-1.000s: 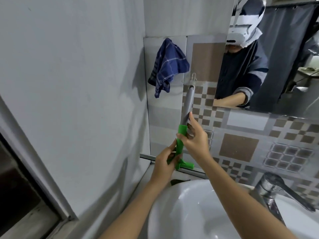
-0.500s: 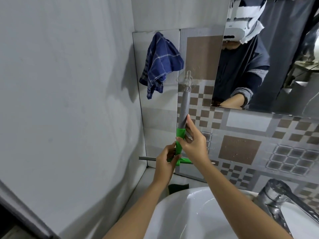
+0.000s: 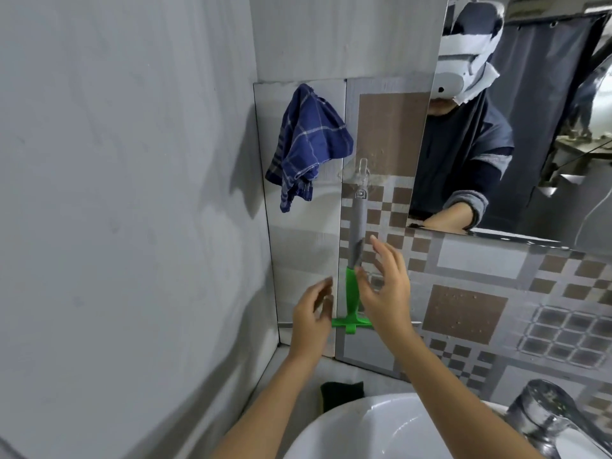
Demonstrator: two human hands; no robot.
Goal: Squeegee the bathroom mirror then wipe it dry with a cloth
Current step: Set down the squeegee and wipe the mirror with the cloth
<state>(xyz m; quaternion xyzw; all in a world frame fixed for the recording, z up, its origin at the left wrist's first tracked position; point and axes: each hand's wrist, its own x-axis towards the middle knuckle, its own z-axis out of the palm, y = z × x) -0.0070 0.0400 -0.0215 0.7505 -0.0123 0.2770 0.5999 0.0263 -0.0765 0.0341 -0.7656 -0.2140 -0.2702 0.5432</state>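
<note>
A squeegee [image 3: 353,260] with a grey and green handle hangs blade-down from a clear hook [image 3: 361,167] on the tiled wall. My left hand [image 3: 313,316] is open just left of its green lower handle, fingers apart, not gripping. Just right of the handle my right hand [image 3: 385,286] is open too, fingertips close to the grey part. A blue checked cloth [image 3: 306,142] hangs on the wall to the upper left of the squeegee. The mirror [image 3: 516,127] fills the upper right and reflects a person with a headset.
A white sink basin [image 3: 381,429] lies below my arms, with a chrome tap [image 3: 549,415] at the lower right. A dark sponge [image 3: 341,394] sits on the ledge behind the basin. A plain grey wall [image 3: 132,193] closes off the left side.
Both hands held the squeegee handle before; now they have let go and opened beside it. The squeegee has risen and hangs from the hook.
</note>
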